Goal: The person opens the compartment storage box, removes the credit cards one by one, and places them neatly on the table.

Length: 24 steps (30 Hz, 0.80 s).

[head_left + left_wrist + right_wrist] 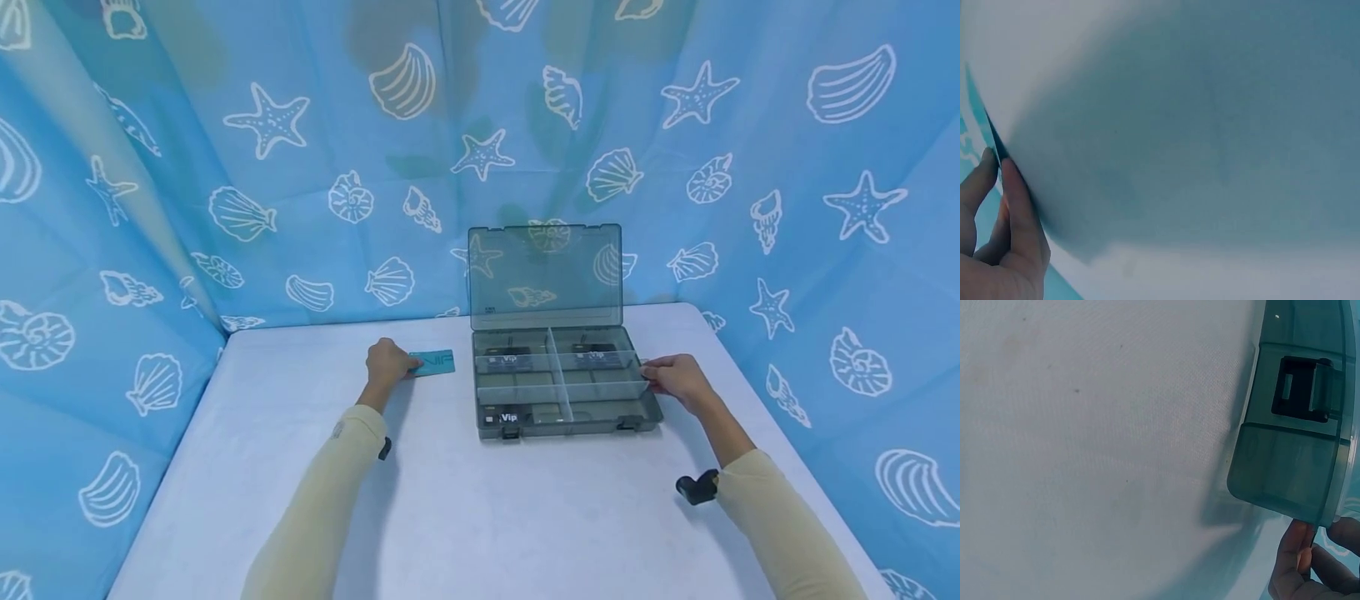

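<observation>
Teal card (435,362), one: above a white worktop (540,517), long axis roughly 9-to-3 o'clock; 9 o'clock end pinched in the left hand (388,362), the nearer one.
Divided case (570,429), one, lid raised: at 3 o'clock from the card, apart; right hand (678,379) grips its 3 o'clock wall, fingers curled.
Left wrist view: card nearly edge-on, thumb and fingers on opposite faces, partly hidden from the head. Right wrist view: latch (1304,390) close up, no card.
</observation>
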### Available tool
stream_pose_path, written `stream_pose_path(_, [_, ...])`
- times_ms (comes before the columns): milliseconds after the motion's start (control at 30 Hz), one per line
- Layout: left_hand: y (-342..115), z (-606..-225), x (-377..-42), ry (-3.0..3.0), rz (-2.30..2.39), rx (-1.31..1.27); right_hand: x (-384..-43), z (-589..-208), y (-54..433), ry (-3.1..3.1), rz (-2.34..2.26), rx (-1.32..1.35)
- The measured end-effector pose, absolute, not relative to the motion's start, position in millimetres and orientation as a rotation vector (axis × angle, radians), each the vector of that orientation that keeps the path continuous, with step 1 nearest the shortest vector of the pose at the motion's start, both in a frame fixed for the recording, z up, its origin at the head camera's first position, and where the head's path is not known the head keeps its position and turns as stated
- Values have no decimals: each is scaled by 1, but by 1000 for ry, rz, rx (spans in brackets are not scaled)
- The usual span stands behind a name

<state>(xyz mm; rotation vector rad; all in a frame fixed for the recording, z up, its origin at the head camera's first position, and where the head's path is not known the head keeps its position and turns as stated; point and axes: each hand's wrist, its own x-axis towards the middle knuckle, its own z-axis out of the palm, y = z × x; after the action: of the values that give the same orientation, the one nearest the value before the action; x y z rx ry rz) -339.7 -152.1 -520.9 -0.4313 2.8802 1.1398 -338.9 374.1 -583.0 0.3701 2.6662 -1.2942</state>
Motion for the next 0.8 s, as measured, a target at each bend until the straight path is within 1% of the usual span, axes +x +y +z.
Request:
stream_pose_path(133, [-148, -518, -339, 2942, 1026, -441, -346, -594, 379, 2699, -1301, 343])
stream_pose_path(233, [-147, -516, -339, 2930, 1020, -466, -345, -591, 376, 2704, -1316, 341])
stream_pose_path(333, [-148, -514, -338, 2944, 1032, -413, -341, -583, 374, 2700, -1311, 345])
stream_pose_path(467, [-152, -501, -340, 3117, 1095, -239, -322, -550, 355, 2623, -1332, 364])
stream_pose_path(567, [-142, -485, -346, 3179, 1283, -88, -304, -522, 340, 2576, -1341, 396])
stream_pose_path(667, [-116, -468, -348, 2843, 1676, 5, -302, -525, 343, 2588, -1355, 415])
stream_pose_path(733, [-97, -461, -347, 2488, 1893, 6, -311, -545, 354, 2624, -1332, 398])
stream_pose_path(800, [-79, -457, -345, 2168, 1987, -34, -324, -568, 365, 2655, -1310, 396])
